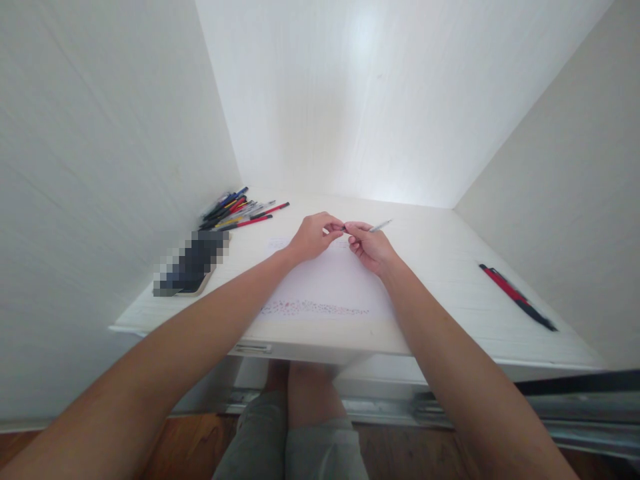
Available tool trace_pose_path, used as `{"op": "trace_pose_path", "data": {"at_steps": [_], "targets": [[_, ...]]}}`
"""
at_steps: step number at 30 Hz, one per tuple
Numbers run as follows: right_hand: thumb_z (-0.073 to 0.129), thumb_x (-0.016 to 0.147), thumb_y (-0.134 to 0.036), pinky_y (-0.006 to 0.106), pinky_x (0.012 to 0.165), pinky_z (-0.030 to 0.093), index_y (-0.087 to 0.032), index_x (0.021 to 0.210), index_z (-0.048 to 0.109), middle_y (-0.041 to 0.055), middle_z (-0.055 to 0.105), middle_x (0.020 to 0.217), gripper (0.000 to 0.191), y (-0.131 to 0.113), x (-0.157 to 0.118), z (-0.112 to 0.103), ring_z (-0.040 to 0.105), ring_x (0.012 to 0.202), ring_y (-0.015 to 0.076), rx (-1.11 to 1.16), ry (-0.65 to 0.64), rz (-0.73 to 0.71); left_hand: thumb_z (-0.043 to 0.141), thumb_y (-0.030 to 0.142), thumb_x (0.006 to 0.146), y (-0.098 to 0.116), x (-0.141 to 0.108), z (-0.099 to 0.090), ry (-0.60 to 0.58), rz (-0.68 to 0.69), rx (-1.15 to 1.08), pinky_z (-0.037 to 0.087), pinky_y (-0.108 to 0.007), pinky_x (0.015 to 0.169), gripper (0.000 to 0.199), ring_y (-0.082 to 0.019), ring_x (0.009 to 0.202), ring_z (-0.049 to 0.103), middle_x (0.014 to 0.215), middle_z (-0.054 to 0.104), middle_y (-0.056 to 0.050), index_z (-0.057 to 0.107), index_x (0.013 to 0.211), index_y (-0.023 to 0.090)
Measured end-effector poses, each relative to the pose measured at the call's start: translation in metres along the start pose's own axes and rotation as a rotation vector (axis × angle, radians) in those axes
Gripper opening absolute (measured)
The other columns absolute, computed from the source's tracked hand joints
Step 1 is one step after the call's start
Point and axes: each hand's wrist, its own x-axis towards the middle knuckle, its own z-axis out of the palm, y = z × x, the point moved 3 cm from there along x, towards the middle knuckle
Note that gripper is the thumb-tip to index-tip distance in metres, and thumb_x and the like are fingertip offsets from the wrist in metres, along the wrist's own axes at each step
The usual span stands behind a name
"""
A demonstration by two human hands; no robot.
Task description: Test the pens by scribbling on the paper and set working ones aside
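Both of my hands meet above a white sheet of paper (345, 283) on the desk. My right hand (373, 248) is closed around a slim pen (381, 225) whose clear end sticks out to the upper right. At the pen's dark end, my left hand (313, 237) pinches with thumb and fingertips. Whether that dark piece is a cap or the tip is too small to tell. Rows of small dark and reddish marks run along the paper's near edge, with fainter marks at its far edge, partly hidden by my hands.
Several pens (235, 212) in black, red, blue and clear lie heaped at the back left. Nearer on that side is a phone (200, 270), its screen blurred out. Red and black pens (517, 297) lie at the right. White panels enclose the desk (440, 267) on three sides.
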Motion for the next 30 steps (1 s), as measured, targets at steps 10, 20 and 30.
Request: {"op": "trace_pose_path", "data": {"at_steps": [10, 20, 30], "targets": [[0.073, 0.093, -0.058, 0.023, 0.045, 0.04, -0.019, 0.08, 0.067, 0.0054, 0.074, 0.079, 0.041, -0.01, 0.002, -0.002, 0.052, 0.051, 0.008, 0.144, 0.069, -0.001, 0.08, 0.023, 0.089, -0.003, -0.001, 0.005, 0.026, -0.383, -0.635, 0.063, -0.035, 0.079, 0.028, -0.019, 0.081, 0.077, 0.101, 0.077, -0.011, 0.073, 0.113, 0.011], [0.053, 0.108, -0.046, 0.022, 0.045, 0.038, -0.018, 0.084, 0.066, 0.0059, 0.074, 0.083, 0.039, -0.019, 0.001, -0.006, 0.048, 0.05, 0.0059, 0.223, 0.076, -0.03, 0.086, 0.022, 0.086, 0.001, -0.012, 0.02, -0.247, -0.531, -0.897, 0.065, -0.048, 0.087, 0.034, -0.022, 0.083, 0.078, 0.095, 0.076, -0.01, 0.071, 0.114, 0.012], [0.06, 0.105, -0.035, 0.023, 0.041, 0.029, -0.015, 0.085, 0.071, 0.0069, 0.066, 0.086, 0.03, -0.017, -0.003, -0.001, 0.046, 0.054, 0.0063, 0.12, 0.01, 0.007, 0.09, 0.03, 0.083, 0.012, -0.015, 0.019, -0.345, -0.49, -0.817, 0.064, -0.042, 0.081, 0.035, -0.022, 0.083, 0.077, 0.104, 0.078, -0.014, 0.072, 0.107, 0.012]]}}
